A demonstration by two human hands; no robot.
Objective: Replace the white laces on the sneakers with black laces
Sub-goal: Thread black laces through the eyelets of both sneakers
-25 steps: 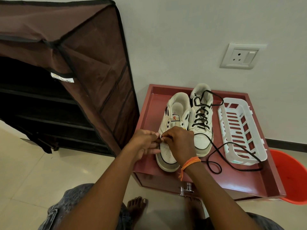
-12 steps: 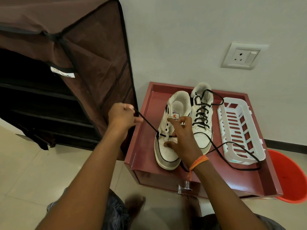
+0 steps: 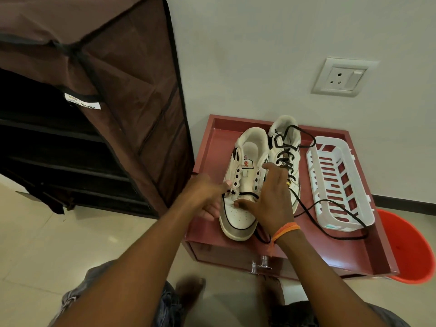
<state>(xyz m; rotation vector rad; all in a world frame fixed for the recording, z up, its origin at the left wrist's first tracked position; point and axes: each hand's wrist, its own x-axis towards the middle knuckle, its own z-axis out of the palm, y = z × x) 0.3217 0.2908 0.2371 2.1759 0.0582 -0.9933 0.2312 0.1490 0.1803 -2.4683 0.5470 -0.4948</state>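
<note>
Two white sneakers stand side by side on a maroon tray-topped drawer unit (image 3: pixel 368 246). The right sneaker (image 3: pixel 286 147) is laced in black. The left sneaker (image 3: pixel 245 175) has bare eyelets except for a black lace (image 3: pixel 246 194) crossing its lowest pair. My left hand (image 3: pixel 203 197), blurred by motion, is at the shoe's lower left eyelets and pinches the lace there. Spread over the shoe's right side, my right hand (image 3: pixel 271 197) has its thumb on the toe box. The lace's long free end (image 3: pixel 339 207) trails right over the basket.
A white slotted plastic basket (image 3: pixel 354 215) lies on the tray right of the shoes. An orange bucket (image 3: pixel 410 251) stands at the right. A brown fabric shoe rack (image 3: pixel 106 102) fills the left. The drawer's metal knob (image 3: pixel 262 265) faces me; a wall socket (image 3: pixel 339 77) is above.
My left hand, which had drawn the lace out to the left, has come back to the shoe's lower left eyelets. My right hand has opened and spread over the shoe.
</note>
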